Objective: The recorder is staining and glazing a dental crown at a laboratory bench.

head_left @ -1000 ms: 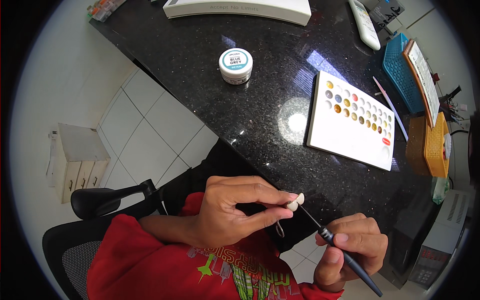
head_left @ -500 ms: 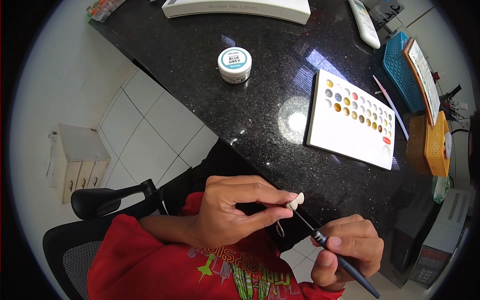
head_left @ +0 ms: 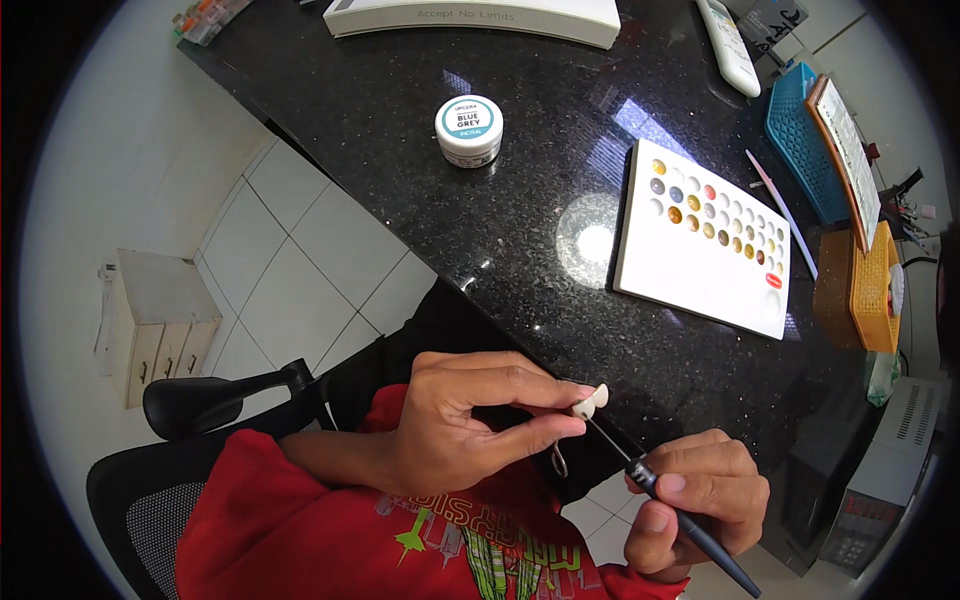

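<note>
My left hand [head_left: 470,420] pinches a small off-white dental crown piece [head_left: 598,396], shaped like a few joined teeth, between thumb and forefinger. A slim dark-handled brush or probe [head_left: 700,535] rests in my right hand [head_left: 705,500], gripped between thumb and fingers. Its thin shaft points up and left, with the tip at the lower side of the tooth piece. Whether the tip ends in bristles is too small to tell. Both hands are in front of the counter's near edge.
On the black speckled counter [head_left: 540,270] lies a white palette [head_left: 690,290] with several coloured wells. Beyond stand a white jar [head_left: 469,132] with a teal label and a white box [head_left: 475,22]. Blue [head_left: 800,140] and yellow [head_left: 875,285] baskets line the right. An office chair armrest [head_left: 225,395] is at left.
The right hand and its tool have shifted very slightly right, the tip staying by the tooth piece. My left hand keeps its hold almost unmoved.
</note>
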Demonstrator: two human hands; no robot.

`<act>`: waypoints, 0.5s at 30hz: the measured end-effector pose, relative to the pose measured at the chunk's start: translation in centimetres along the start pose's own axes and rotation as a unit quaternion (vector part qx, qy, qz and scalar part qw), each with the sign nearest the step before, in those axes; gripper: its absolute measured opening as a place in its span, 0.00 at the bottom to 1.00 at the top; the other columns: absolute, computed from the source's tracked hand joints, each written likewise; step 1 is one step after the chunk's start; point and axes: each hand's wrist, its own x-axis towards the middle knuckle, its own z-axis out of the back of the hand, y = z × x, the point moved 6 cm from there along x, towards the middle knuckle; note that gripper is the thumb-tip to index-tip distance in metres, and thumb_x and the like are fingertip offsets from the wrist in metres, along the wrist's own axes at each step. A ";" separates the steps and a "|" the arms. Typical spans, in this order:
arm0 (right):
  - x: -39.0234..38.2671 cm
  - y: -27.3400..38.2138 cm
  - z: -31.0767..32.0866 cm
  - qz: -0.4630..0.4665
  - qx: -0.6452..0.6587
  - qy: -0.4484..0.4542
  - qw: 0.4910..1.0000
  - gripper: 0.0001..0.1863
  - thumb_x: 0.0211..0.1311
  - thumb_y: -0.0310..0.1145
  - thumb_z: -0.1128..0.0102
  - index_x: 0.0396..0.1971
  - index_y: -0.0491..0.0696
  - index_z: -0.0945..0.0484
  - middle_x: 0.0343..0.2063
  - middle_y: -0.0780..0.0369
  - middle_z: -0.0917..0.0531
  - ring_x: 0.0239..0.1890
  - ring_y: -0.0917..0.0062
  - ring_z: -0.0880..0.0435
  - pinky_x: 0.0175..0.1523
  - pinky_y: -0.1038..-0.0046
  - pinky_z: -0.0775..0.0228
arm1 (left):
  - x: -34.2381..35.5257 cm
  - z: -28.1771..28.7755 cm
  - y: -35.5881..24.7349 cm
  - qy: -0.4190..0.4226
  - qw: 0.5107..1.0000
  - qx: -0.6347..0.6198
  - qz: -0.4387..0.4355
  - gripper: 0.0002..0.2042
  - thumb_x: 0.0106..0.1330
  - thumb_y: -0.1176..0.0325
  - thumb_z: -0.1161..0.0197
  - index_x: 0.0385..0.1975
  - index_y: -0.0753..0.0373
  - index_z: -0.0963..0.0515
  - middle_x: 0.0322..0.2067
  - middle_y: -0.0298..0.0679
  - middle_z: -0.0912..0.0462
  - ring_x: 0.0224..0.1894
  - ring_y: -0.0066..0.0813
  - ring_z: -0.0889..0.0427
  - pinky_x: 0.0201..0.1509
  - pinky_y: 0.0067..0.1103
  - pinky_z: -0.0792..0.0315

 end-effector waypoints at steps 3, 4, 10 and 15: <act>-0.1 -0.1 0.1 -0.006 -0.007 -0.006 1.000 0.11 0.55 0.33 0.40 0.30 0.45 0.32 0.20 0.62 0.27 0.17 0.81 0.27 0.22 0.84 0.36 | 0.0 -0.1 0.1 0.001 1.000 -0.008 0.004 0.08 0.49 0.86 0.35 0.31 0.74 0.21 0.30 0.52 0.18 0.32 0.33 0.16 0.38 0.21 0.19; -0.1 -0.1 0.1 -0.006 -0.010 -0.007 1.000 0.11 0.54 0.33 0.40 0.30 0.45 0.32 0.20 0.62 0.27 0.17 0.81 0.27 0.22 0.84 0.36 | 0.0 -0.1 0.1 0.000 1.000 -0.011 0.010 0.08 0.49 0.86 0.35 0.31 0.74 0.21 0.30 0.52 0.18 0.32 0.33 0.16 0.38 0.21 0.19; -0.1 -0.1 0.0 -0.001 -0.007 0.001 1.000 0.11 0.54 0.33 0.40 0.30 0.45 0.32 0.20 0.62 0.27 0.17 0.81 0.27 0.22 0.85 0.36 | -0.1 0.0 0.2 -0.002 1.000 -0.011 0.008 0.08 0.49 0.86 0.35 0.31 0.75 0.21 0.30 0.52 0.18 0.33 0.34 0.16 0.38 0.21 0.19; 0.1 0.0 -0.1 0.007 -0.009 -0.003 1.000 0.11 0.54 0.33 0.40 0.31 0.45 0.32 0.20 0.62 0.27 0.17 0.81 0.27 0.22 0.85 0.36 | 0.0 -0.1 0.1 0.001 1.000 -0.011 0.007 0.08 0.49 0.86 0.35 0.31 0.75 0.21 0.30 0.53 0.18 0.33 0.34 0.16 0.38 0.21 0.19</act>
